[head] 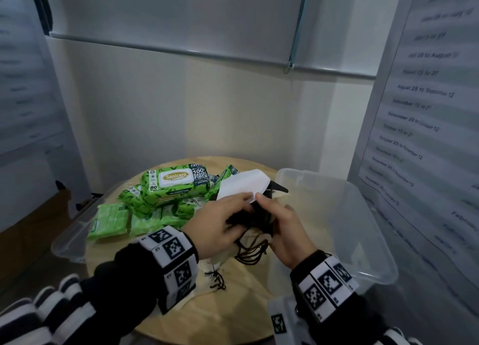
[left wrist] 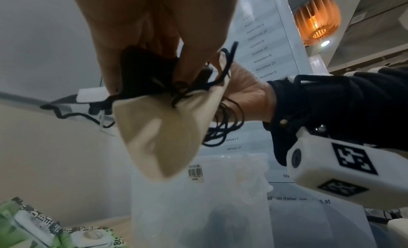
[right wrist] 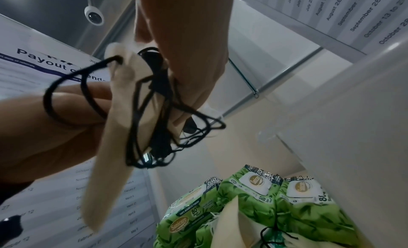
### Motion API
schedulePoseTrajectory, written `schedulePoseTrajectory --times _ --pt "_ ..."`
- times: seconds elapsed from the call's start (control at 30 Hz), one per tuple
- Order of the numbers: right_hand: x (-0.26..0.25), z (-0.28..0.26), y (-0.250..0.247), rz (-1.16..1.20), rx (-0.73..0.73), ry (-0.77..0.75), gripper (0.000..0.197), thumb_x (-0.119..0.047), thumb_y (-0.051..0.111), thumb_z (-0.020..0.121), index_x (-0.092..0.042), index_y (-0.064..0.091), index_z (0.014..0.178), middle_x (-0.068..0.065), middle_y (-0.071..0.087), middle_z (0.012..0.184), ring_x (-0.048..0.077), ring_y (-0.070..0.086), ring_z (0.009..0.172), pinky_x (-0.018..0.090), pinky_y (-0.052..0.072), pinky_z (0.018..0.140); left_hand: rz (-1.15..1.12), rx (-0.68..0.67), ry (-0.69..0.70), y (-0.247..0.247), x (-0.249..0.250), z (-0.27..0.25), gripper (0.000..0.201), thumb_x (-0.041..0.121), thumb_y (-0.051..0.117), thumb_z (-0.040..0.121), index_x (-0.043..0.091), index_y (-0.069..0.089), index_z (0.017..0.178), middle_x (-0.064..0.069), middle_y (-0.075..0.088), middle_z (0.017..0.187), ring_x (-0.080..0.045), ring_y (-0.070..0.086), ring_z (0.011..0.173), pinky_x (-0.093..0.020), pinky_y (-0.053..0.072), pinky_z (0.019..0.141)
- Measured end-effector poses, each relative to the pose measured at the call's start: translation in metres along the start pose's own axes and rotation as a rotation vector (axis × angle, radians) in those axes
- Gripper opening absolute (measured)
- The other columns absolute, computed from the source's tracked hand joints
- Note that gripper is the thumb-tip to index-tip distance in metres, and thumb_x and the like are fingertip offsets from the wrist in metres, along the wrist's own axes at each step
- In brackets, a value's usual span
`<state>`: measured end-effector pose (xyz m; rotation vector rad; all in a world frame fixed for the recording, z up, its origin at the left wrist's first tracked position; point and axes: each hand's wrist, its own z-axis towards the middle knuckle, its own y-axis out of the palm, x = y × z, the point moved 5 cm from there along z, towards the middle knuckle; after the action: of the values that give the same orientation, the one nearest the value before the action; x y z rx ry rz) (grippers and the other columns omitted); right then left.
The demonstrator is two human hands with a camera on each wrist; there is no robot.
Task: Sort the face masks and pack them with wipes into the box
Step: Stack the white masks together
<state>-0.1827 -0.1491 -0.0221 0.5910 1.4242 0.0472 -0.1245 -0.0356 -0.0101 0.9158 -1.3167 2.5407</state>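
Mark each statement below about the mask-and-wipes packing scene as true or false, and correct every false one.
1. Both hands hold a bunch of masks with tangled dark ear loops. True: the left hand and the right hand grip the masks together above the table.
2. The green wipes packs are already inside the clear box. False: the wipes packs lie piled on the table, left of the clear box.
3. A white mask sticks up from the bunch. True: the white mask rises above the fingers.
4. The clear box stands to the person's left. False: it stands to the right.
5. One hand rests empty on the table. False: both hold the masks.
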Motion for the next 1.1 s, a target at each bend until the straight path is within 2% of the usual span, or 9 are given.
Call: schedulePoseTrajectory --times 0.13,0.27,0.37,0.47,0.7,0.87,0.97,1.03,1.1 --pt "0.007 0.005 -0.013 -0.002 0.161 0.049 0.030 -0.009 0.057 0.090 0.001 0.056 0.118 0.022 0.068 0.104 0.030 0.068 0.087 0.032 0.056 0.062 -0.030 -0.013 -0.010 -0.005 0.002 0.000 0.040 0.034 0.065 0.073 0.021 0.067 0.111 0.016 0.047 0.132 0.011 0.037 0.123 0.002 0.027 0.096" --pt "0.006 0.005 -0.015 -0.041 0.154 0.043 0.015 -0.005 0.050 0.094 -0.008 0.063 0.102 0.010 0.072 0.079 0.020 0.069 0.067 0.030 0.056 0.055 -0.180 0.041 -0.124 -0.012 -0.004 0.001 0.015 0.027 0.071 0.081 0.029 0.070 0.096 0.020 0.055 0.125 0.011 0.048 0.116 -0.008 0.038 0.097" --pt "0.005 0.006 -0.013 -0.022 0.118 0.042 0.015 -0.006 0.049 0.095 -0.011 0.063 0.098 0.010 0.072 0.081 0.021 0.069 0.068 0.031 0.057 0.058 -0.267 0.189 -0.171 -0.016 -0.005 0.003 0.011 0.016 0.066 0.085 0.026 0.068 0.087 0.011 0.065 0.108 0.005 0.058 0.103 -0.022 0.052 0.088" --pt "0.005 0.007 -0.012 -0.019 0.116 0.038 0.013 -0.007 0.050 0.095 -0.012 0.062 0.099 0.010 0.072 0.084 0.021 0.070 0.070 0.032 0.058 0.060 -0.230 0.344 -0.226 -0.021 -0.005 0.004 0.004 0.019 0.068 0.084 0.021 0.065 0.085 0.011 0.065 0.087 0.005 0.059 0.085 -0.016 0.051 0.073" --pt "0.010 0.010 -0.017 -0.087 0.108 0.013 0.017 -0.009 0.048 0.097 -0.012 0.059 0.110 0.009 0.070 0.095 0.019 0.069 0.082 0.029 0.058 0.066 -0.212 0.397 -0.273 -0.024 -0.011 0.009 0.034 0.004 0.071 0.077 0.031 0.051 0.077 0.004 0.060 0.079 -0.014 0.058 0.069 -0.029 0.051 0.069" --pt "0.016 0.012 -0.036 -0.119 0.213 0.001 0.021 -0.001 0.044 0.097 -0.008 0.060 0.109 0.011 0.068 0.096 0.024 0.065 0.087 0.028 0.056 0.066 -0.160 0.463 -0.307 -0.041 -0.014 0.004 0.039 -0.002 0.055 0.086 0.032 0.056 0.068 -0.003 0.060 0.072 -0.008 0.046 0.050 -0.014 0.037 0.050" --pt "0.017 0.015 -0.048 -0.127 0.286 0.007 0.023 0.007 0.048 0.091 -0.006 0.062 0.104 0.012 0.067 0.088 0.018 0.066 0.069 0.027 0.053 0.056 -0.180 0.477 -0.400 -0.053 -0.018 0.003 0.042 -0.006 0.044 0.088 0.028 0.063 0.070 0.010 0.050 0.049 -0.006 0.032 0.034 -0.012 0.023 0.037" --pt "0.016 0.015 -0.053 -0.119 0.306 0.008 0.022 0.008 0.049 0.090 -0.005 0.062 0.104 0.012 0.067 0.086 0.017 0.066 0.065 0.027 0.052 0.055 -0.249 0.482 -0.439 -0.057 -0.020 0.004 0.038 -0.004 0.047 0.088 0.025 0.065 0.072 0.013 0.043 0.039 -0.005 0.031 0.034 -0.011 0.022 0.038" --pt "0.016 0.014 -0.055 -0.115 0.318 0.001 0.020 0.004 0.051 0.091 -0.004 0.061 0.106 0.013 0.067 0.088 0.018 0.066 0.069 0.027 0.053 0.056 -0.368 0.483 -0.447 -0.060 -0.019 0.004 0.026 0.002 0.058 0.087 0.024 0.066 0.075 0.015 0.050 0.051 0.000 0.039 0.044 -0.013 0.033 0.050"
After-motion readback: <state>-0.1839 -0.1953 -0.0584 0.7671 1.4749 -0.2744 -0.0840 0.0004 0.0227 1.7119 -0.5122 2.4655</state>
